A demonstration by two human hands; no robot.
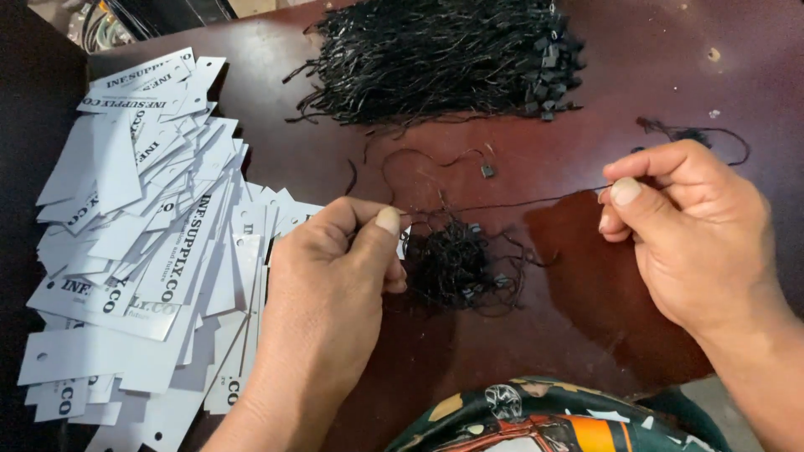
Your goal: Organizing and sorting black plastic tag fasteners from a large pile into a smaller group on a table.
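Pinched tight between thumb and forefinger of the left hand point(335, 276): one end of a thin black string point(519, 201), with a white tag point(405, 240) half hidden behind the fingers. Pinched likewise in the right hand point(687, 226): the other end, remaining fingers curled in. Stretched taut across the middle of the tabletop point(620, 276), just above a small tangle of black strings point(456, 268). Best kept taut and lifted clear of that tangle, probably, to avoid snagging. Toward the far edge, a big bundle of black strings point(444, 59) with plastic locks. Along the left edge, a loose heap of white printed tags point(142, 234). Dark reddish wood, scuffed, a darker patch under the right hand. At the near edge, a patterned garment point(544, 423)
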